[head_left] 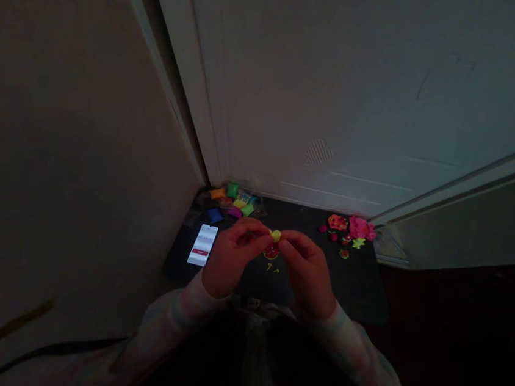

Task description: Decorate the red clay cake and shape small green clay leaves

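Between my two hands, above the middle of a dark table [248, 284], is a small lump of yellow modelling clay [275, 236]. My left hand [235, 253] pinches it from the left with thumb and forefinger. From the right, the fingertips of my right hand [305, 268] are closed on the same lump. Below it lies a round red piece with a yellow rim [271, 253], partly covered by my fingers. Two tiny yellow bits [273, 269] rest on the table just nearer to me.
A lit phone [203, 245] lies left of my hands. Behind it are several coloured clay packets [236, 203] and clear plastic. At the right sit a pink flower-like piece [361, 228], a yellow star-like piece [358, 243] and several small red pieces [344, 253]. A white panel [322, 101] rises behind the table.
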`<state>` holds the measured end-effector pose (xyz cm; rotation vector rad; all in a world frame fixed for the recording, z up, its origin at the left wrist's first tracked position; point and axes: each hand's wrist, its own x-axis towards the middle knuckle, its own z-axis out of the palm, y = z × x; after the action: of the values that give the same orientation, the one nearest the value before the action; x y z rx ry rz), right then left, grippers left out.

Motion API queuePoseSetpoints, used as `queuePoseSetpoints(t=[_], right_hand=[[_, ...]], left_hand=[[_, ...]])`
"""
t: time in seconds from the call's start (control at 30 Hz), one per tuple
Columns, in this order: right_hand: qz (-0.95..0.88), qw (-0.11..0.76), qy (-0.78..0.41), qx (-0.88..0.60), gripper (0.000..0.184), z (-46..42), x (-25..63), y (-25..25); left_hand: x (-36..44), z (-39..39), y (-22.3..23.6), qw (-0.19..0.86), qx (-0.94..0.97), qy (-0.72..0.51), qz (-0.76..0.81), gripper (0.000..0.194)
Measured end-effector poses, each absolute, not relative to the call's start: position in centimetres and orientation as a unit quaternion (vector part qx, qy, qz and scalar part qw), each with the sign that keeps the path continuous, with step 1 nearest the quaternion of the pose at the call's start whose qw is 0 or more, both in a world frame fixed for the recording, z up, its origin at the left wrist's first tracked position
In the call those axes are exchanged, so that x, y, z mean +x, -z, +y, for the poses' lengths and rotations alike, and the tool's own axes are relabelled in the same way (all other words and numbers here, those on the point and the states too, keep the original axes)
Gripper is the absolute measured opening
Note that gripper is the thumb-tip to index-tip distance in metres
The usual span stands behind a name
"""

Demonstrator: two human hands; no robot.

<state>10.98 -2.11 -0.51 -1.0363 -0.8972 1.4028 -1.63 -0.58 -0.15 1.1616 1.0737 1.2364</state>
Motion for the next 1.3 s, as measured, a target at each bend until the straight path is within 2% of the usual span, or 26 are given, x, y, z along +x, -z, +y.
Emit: queuePoseSetpoints(t=[0.13, 0.47, 0.6, 0.9, 1.07, 1.3], right_hand=[[-0.408, 0.539, -0.579, -0.456, 0.004, -2.1, 10.9, 0.0], [-0.42, 0.535, -0.576, -0.454, 0.003, -2.0, 11.0, 0.0], [-0.41, 0.545, -0.578, -0.448, 0.008, -2.1, 10.7, 0.1], [-0.449, 0.525, -0.563, -0.454, 0.002, -2.0, 10.9, -0.2], [-0.475, 0.536, -0.539, -0.445, 0.009, -2.1, 10.9, 0.1], [-0.478, 0.513, -0.526, -0.481, 0.007, -2.2, 10.7, -0.2]], left_hand=[[-1.5, -0.6, 0.1, 0.553, 0.478, -0.52, 0.441, 0.007], [-1.9, -0.6, -0.2, 0.5, 0.54, -0.496, 0.461, 0.01], [-1.6, -0.6, 0.1, 0.534, 0.483, -0.532, 0.446, 0.009], [-0.9, -0.7, -0.2, 0.603, 0.402, -0.554, 0.409, 0.007], [-0.7, -0.8, -0.3, 0.649, 0.348, -0.551, 0.393, 0.007], [-0.4, -0.9, -0.2, 0.671, 0.286, -0.56, 0.393, 0.009]])
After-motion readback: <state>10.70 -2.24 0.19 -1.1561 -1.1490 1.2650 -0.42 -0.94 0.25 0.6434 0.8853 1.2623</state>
